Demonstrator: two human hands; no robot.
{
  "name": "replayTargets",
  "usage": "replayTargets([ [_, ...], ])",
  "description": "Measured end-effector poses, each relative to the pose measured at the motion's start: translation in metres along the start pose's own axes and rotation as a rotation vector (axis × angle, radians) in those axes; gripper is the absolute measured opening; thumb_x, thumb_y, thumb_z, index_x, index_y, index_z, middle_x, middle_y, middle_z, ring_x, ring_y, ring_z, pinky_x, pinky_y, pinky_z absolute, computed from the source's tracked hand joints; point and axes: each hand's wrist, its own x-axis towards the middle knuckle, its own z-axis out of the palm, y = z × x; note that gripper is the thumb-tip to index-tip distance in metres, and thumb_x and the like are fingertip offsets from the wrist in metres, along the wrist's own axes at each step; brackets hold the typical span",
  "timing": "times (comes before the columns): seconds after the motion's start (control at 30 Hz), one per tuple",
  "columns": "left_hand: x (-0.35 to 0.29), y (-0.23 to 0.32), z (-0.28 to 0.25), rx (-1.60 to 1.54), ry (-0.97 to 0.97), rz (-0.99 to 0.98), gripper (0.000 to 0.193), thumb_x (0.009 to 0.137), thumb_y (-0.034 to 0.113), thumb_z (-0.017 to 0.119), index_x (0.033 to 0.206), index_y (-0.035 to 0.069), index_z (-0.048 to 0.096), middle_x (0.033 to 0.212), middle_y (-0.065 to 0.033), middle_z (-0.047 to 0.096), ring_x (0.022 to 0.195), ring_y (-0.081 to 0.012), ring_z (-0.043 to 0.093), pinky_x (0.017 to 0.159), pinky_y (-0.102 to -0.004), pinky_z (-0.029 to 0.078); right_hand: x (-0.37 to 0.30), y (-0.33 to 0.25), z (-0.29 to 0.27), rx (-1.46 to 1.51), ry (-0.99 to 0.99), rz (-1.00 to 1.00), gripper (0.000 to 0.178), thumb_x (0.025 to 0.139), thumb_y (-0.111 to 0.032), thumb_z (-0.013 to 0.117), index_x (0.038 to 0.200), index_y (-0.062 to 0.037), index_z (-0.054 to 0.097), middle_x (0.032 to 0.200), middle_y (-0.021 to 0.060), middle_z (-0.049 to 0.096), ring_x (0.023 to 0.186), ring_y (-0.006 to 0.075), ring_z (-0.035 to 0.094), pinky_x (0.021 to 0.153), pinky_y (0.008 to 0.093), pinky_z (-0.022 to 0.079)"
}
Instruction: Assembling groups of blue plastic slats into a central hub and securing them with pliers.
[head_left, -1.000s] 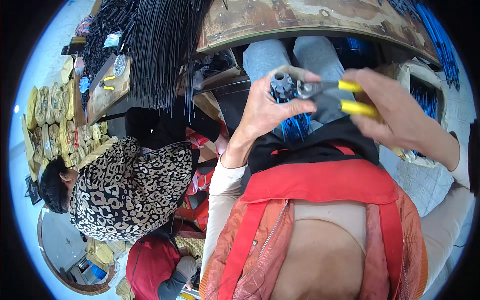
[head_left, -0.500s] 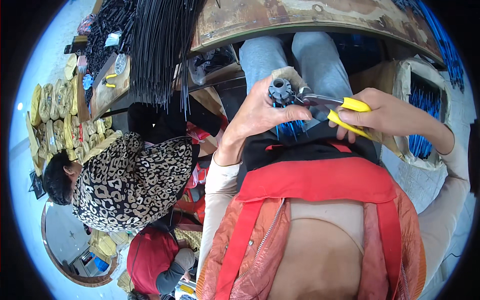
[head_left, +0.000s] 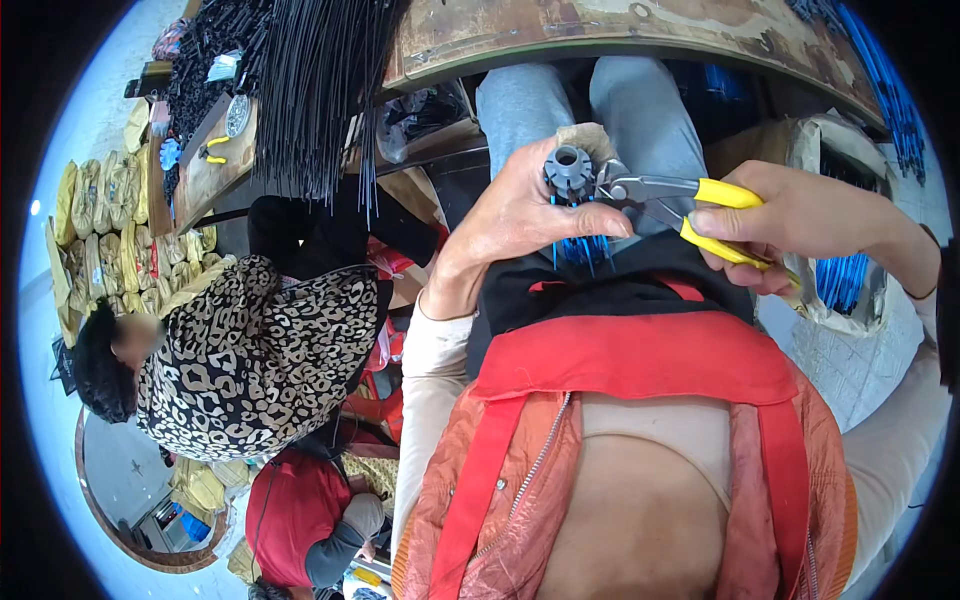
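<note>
My left hand [head_left: 522, 212] is wrapped round a dark grey notched hub [head_left: 569, 180], its round open end facing up. Thin blue-and-black ribs [head_left: 580, 250] hang below the hub, under my thumb. In my right hand [head_left: 805, 215] is a pair of pliers [head_left: 728, 194] with yellow handles, which stand apart. Its metal jaws reach the right side of the hub, near my left fingertips; whether they grip anything there is too small to tell. A tan covering [head_left: 592, 142] shows on a left finger behind the hub.
A worn wooden table [head_left: 520, 30] spans the far side. Long black rods [head_left: 320, 100] hang off its left part. At right stands a sack [head_left: 870, 310] of blue-tipped rods. A person in a patterned jacket [head_left: 250, 360] sits at left, near other yellow-handled pliers [head_left: 214, 152].
My right hand and the pliers have shifted slightly right and the handles sit at a flatter angle. My left hand still holds the hub in nearly the same place.
</note>
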Motion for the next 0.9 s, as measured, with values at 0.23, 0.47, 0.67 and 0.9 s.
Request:
replayTargets([
  [0.23, 0.010, 0.017, -0.002, -0.018, 0.073, -0.049, 0.035, 0.076, 0.017, 0.085, 0.090, 0.005, 0.057, 0.077, 0.0045, 0.055, 0.072, -0.0040, 0.048, 0.063, -0.0228, 0.041, -0.012, -0.032, 0.013, -0.146, 0.400, 0.110, 0.039, 0.098, -0.038, 0.057, 0.084, -0.0012, 0.056, 0.060, 0.0013, 0.052, 0.047, 0.0102, 0.049, 0.044, 0.0251, 0.040],
  [0.47, 0.016, 0.008, -0.010, 0.145, 0.232, -0.020, 0.025, 0.080, 0.013, 0.080, 0.087, 0.006, 0.057, 0.072, 0.0052, 0.052, 0.068, -0.0035, 0.047, 0.060, -0.0225, 0.040, -0.005, -0.032, -0.008, -0.404, 0.349, -0.178, 0.038, 0.097, -0.034, 0.057, 0.092, 0.0039, 0.054, 0.060, 0.0120, 0.053, 0.052, 0.0217, 0.052, 0.052, 0.0373, 0.043],
  [0.67, 0.017, 0.023, 0.000, 0.107, 0.273, 0.010, 0.023, 0.082, 0.013, 0.078, 0.086, 0.005, 0.056, 0.069, 0.0036, 0.057, 0.063, -0.0036, 0.050, 0.057, -0.0218, 0.041, -0.015, -0.031, -0.008, -0.297, 0.273, -0.178, 0.046, 0.098, -0.042, 0.055, 0.088, 0.0028, 0.052, 0.059, 0.0057, 0.052, 0.049, 0.0155, 0.052, 0.047, 0.0328, 0.042],
  [0.9, 0.019, 0.017, 0.003, 0.194, 0.574, 0.141, 0.020, 0.088, 0.020, 0.073, 0.092, 0.004, 0.063, 0.073, 0.0005, 0.063, 0.068, -0.0071, 0.058, 0.062, -0.0233, 0.046, 0.029, 0.029, -0.031, -0.668, 0.821, -0.617, 0.053, 0.091, -0.056, 0.056, 0.103, -0.0038, 0.058, 0.081, 0.0194, 0.066, 0.078, 0.0372, 0.066, 0.064, 0.0453, 0.048],
])
